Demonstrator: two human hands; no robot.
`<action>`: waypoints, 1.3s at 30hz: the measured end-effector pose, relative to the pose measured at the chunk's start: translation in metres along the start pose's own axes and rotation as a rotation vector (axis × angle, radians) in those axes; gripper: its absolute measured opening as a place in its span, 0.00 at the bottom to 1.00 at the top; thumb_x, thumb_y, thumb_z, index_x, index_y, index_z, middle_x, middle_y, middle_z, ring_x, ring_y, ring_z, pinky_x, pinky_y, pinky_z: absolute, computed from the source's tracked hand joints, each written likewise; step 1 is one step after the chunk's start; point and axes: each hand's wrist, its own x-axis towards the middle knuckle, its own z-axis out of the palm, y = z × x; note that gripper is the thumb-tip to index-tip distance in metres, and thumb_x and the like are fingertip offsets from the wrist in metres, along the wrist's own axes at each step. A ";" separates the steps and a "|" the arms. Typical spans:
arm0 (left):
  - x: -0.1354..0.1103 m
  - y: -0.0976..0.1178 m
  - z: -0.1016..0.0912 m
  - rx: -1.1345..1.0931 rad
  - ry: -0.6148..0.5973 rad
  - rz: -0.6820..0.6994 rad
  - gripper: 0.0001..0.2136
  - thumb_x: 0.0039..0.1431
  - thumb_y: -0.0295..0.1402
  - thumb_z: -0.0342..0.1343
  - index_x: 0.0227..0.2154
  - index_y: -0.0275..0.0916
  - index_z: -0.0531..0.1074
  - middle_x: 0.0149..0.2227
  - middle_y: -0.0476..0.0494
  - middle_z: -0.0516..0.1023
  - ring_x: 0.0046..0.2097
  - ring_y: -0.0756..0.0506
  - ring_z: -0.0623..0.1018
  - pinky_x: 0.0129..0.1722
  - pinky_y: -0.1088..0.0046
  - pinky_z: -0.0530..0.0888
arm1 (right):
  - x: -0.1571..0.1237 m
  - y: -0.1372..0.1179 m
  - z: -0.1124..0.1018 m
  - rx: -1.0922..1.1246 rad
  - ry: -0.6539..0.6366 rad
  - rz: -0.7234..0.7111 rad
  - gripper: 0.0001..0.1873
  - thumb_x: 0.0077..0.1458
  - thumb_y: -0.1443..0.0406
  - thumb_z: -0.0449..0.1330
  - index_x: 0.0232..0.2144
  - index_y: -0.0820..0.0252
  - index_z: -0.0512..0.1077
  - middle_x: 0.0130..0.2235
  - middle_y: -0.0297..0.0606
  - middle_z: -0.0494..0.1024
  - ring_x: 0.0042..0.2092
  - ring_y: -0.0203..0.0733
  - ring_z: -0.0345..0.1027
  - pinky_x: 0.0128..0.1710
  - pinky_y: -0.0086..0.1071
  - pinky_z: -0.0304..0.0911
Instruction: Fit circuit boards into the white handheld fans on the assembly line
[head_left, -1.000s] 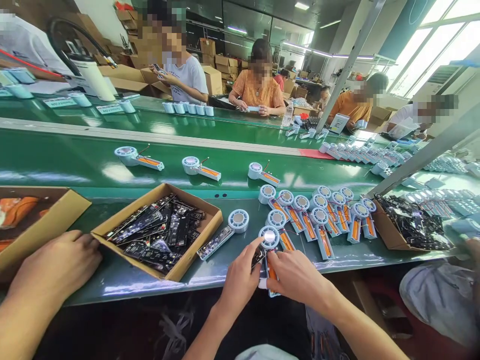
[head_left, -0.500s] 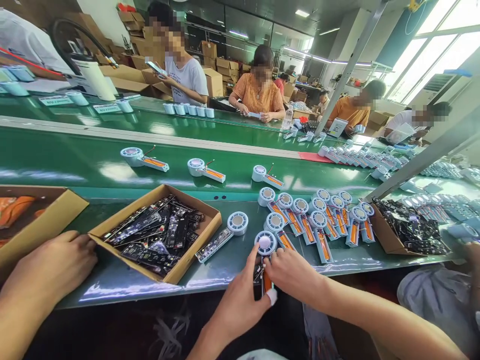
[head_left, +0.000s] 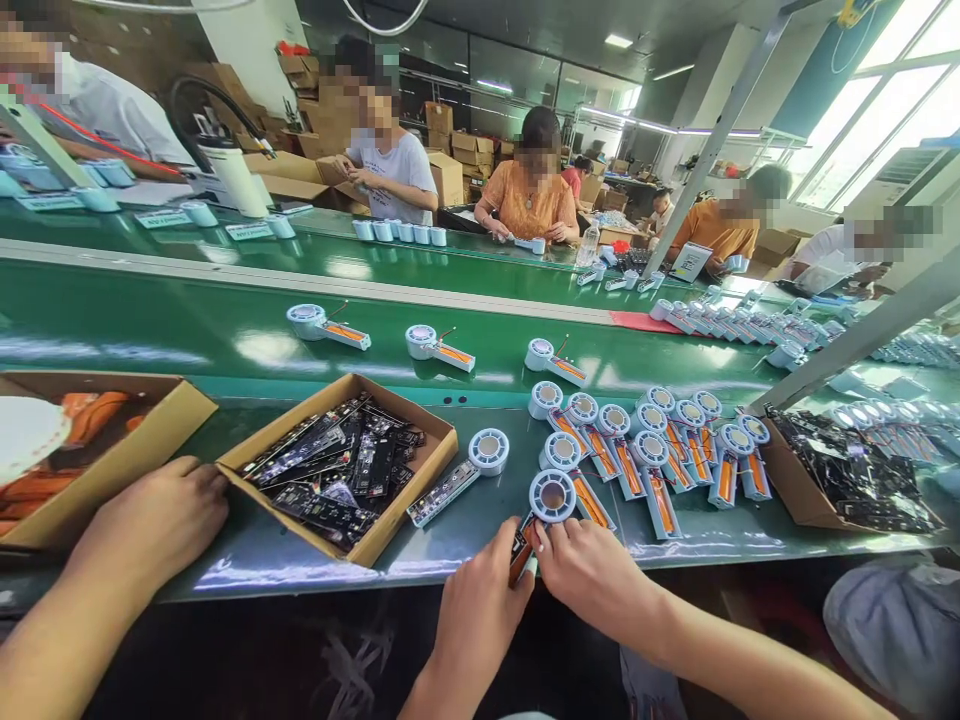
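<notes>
Near the bench's front edge I hold a light blue handheld fan (head_left: 553, 496) with its handle open, showing an orange battery and part of a black circuit board. My left hand (head_left: 484, 590) is wrapped round the handle, thumb and fingers on its two sides. Fingers of my right hand (head_left: 589, 568) are pinched together at the top of the handle, just below the round head; anything small between them is hidden. Left of it lies another fan (head_left: 488, 451) with a circuit board (head_left: 448, 491) set in its handle.
A cardboard box of circuit boards (head_left: 352, 475) stands to the left, with a co-worker's hand (head_left: 169, 520) beside it. Farther left is a box of orange batteries (head_left: 97, 420). Several fans (head_left: 651, 448) crowd the right, before another board box (head_left: 847, 470). Fans lie on the green conveyor (head_left: 225, 340).
The left forefinger has left the fan head, and the left hand now wraps the handle. The fan has tilted, its head leaning right. The camera view has shifted slightly left.
</notes>
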 end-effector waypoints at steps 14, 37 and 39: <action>-0.002 0.004 -0.005 -0.055 -0.036 -0.076 0.07 0.56 0.24 0.54 0.33 0.44 0.65 0.35 0.46 0.77 0.39 0.40 0.81 0.33 0.71 0.69 | -0.008 0.004 0.007 0.291 0.095 0.065 0.08 0.61 0.77 0.55 0.34 0.61 0.68 0.31 0.37 0.74 0.30 0.43 0.70 0.27 0.33 0.63; -0.002 0.002 0.025 -0.518 0.206 0.030 0.20 0.57 0.31 0.53 0.54 0.41 0.69 0.50 0.35 0.78 0.51 0.35 0.80 0.47 0.55 0.78 | 0.017 -0.010 0.040 1.477 0.742 0.857 0.14 0.61 0.61 0.58 0.47 0.58 0.69 0.33 0.36 0.77 0.34 0.40 0.74 0.36 0.33 0.74; -0.002 0.003 0.024 -0.535 0.205 0.021 0.20 0.57 0.32 0.53 0.53 0.41 0.70 0.50 0.35 0.78 0.51 0.35 0.80 0.48 0.54 0.77 | 0.017 -0.010 0.039 1.552 0.755 0.843 0.15 0.59 0.59 0.60 0.46 0.58 0.69 0.32 0.35 0.77 0.33 0.40 0.74 0.35 0.33 0.73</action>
